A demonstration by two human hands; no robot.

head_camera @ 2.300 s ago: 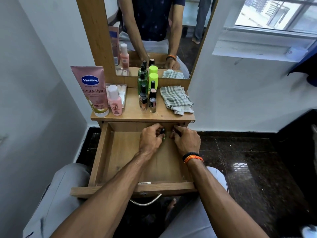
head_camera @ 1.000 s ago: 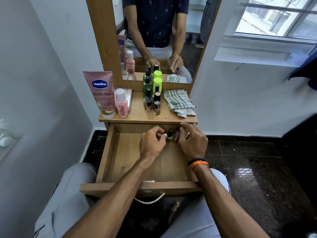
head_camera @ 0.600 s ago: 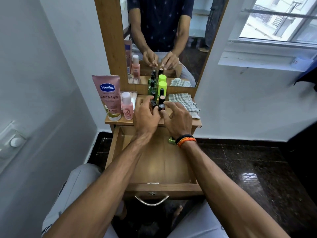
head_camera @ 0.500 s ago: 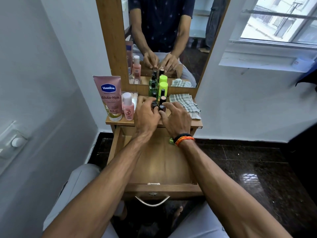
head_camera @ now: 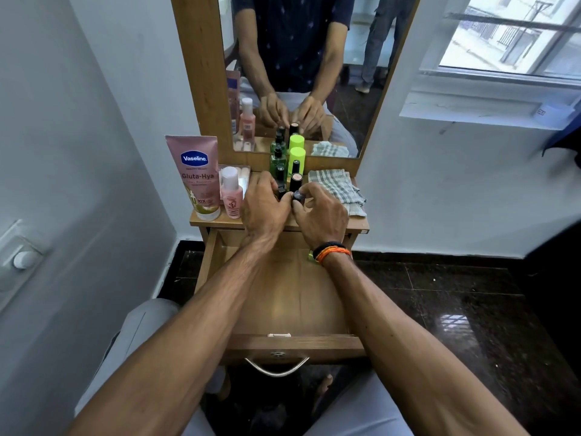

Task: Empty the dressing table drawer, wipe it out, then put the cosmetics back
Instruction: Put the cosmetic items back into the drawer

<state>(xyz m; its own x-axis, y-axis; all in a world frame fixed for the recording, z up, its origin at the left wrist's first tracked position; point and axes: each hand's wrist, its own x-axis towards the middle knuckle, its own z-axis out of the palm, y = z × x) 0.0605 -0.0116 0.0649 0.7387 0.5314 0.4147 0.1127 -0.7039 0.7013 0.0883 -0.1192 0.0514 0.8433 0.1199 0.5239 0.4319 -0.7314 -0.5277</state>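
Your left hand [head_camera: 263, 205] covers the front small bottles [head_camera: 280, 192], so whether it grips one can't be told. Your right hand [head_camera: 320, 215] hides all but the cap of a dark bottle [head_camera: 297, 194]. Wristbands [head_camera: 332, 250] mask most of a green item [head_camera: 310, 255] in the drawer [head_camera: 283, 297]. Both elbows cut off at btm edge.
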